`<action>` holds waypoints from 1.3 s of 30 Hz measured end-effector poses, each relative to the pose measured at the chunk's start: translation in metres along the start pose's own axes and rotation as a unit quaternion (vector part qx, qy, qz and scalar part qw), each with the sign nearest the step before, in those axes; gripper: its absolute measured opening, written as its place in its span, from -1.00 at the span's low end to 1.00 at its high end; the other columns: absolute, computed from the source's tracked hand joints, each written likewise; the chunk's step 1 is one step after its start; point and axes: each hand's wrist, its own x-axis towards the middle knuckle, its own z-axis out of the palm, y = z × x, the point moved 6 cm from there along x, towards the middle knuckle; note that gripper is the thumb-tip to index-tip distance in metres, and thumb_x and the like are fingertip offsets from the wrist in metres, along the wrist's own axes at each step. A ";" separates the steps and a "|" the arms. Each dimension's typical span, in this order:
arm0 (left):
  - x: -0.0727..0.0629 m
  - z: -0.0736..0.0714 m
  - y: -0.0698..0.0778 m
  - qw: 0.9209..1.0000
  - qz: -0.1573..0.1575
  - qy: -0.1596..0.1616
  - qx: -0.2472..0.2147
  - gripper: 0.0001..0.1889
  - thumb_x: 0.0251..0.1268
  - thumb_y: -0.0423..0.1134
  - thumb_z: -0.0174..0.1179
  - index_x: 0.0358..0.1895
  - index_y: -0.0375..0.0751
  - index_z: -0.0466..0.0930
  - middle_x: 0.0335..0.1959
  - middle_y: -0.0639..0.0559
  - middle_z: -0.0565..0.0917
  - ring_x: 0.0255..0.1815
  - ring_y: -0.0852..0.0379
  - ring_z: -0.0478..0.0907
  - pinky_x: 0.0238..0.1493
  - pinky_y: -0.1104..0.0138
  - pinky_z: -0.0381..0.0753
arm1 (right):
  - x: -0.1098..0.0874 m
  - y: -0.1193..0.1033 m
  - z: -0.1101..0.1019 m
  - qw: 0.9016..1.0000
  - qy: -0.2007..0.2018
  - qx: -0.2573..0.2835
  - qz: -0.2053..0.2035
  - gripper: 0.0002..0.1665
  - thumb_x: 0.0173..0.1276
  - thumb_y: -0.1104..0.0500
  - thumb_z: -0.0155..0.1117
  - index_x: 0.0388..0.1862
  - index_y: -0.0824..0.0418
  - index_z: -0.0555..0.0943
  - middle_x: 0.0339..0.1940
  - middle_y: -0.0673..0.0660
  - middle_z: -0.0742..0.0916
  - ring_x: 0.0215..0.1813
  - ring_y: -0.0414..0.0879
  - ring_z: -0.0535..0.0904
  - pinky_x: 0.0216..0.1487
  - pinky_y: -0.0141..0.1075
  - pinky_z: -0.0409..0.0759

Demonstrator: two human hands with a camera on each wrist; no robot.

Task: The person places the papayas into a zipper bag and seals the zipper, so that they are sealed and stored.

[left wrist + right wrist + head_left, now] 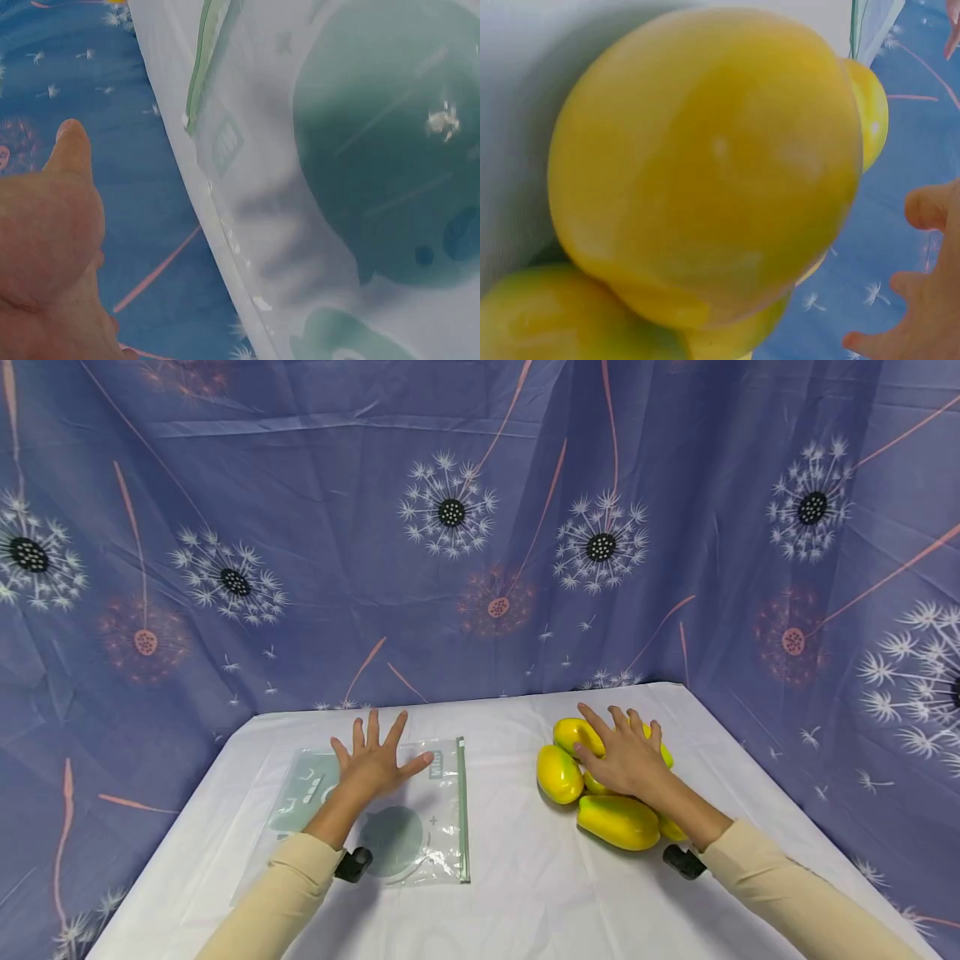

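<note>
My left hand, fingers spread, is held over a clear zip bag with green prints and a green slider strip along its right edge. In the left wrist view, the hand's shadow falls across the bag, and the hand holds nothing. On the right, my right hand spreads its fingers above a cluster of shiny yellow-green fruits that look like mangoes or papayas. The longest fruit lies at the front, and a rounder fruit sits at the left. One fruit fills much of the right wrist view.
A white cloth covers the table. Behind and beside it hangs a blue curtain with dandelion prints. Dark wrist cameras are worn under both forearms. White tabletop lies between the bag and the fruits.
</note>
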 end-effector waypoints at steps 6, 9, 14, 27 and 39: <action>-0.004 0.011 0.013 1.000 0.022 -0.001 -0.019 -0.03 0.37 0.40 0.04 0.68 0.12 -0.17 0.66 -0.36 -0.32 0.64 -0.43 -0.45 0.40 -0.53 -0.50 | -0.005 -0.011 0.004 1.000 0.000 0.017 -0.013 -0.20 0.52 -0.24 0.02 0.66 -0.15 0.13 0.53 0.45 0.30 0.50 0.49 0.13 0.35 0.54 -0.07; -0.007 0.016 0.021 0.999 0.029 0.000 -0.020 -0.04 0.35 0.41 0.06 0.68 0.13 -0.12 0.67 -0.35 -0.27 0.65 -0.42 -0.40 0.42 -0.52 -0.45 | -0.008 -0.017 0.006 1.000 -0.003 0.023 -0.019 -0.20 0.51 -0.26 0.03 0.65 -0.15 0.15 0.53 0.43 0.32 0.50 0.46 0.17 0.33 0.51 0.00; -0.015 0.027 0.037 0.998 0.048 -0.007 -0.037 -0.06 0.35 0.37 0.10 0.67 0.13 -0.05 0.67 -0.34 -0.22 0.66 -0.41 -0.32 0.45 -0.50 -0.38 | -0.012 -0.024 0.010 0.999 0.001 0.030 -0.032 -0.20 0.50 -0.32 0.02 0.65 -0.17 0.18 0.51 0.37 0.37 0.48 0.40 0.25 0.33 0.49 0.04; -0.023 0.065 0.058 0.994 0.082 -0.037 -0.062 -0.13 0.37 0.29 0.15 0.64 0.07 0.06 0.62 -0.41 -0.01 0.62 -0.43 -0.06 0.43 -0.51 -0.09 | -0.014 -0.035 0.017 0.994 -0.019 0.091 -0.050 -0.11 0.40 -0.20 0.29 0.63 -0.08 0.22 0.44 0.27 0.53 0.47 0.32 0.35 0.33 0.48 0.18; -0.025 0.084 0.066 0.993 0.090 -0.053 -0.058 -0.17 0.35 0.25 0.20 0.60 0.05 0.17 0.60 -0.46 0.02 0.60 -0.44 -0.01 0.42 -0.49 0.00 | -0.011 -0.039 0.020 0.989 -0.042 0.139 -0.030 0.01 0.22 -0.10 0.53 0.58 0.08 0.30 0.46 0.20 0.54 0.47 0.30 0.39 0.36 0.46 0.21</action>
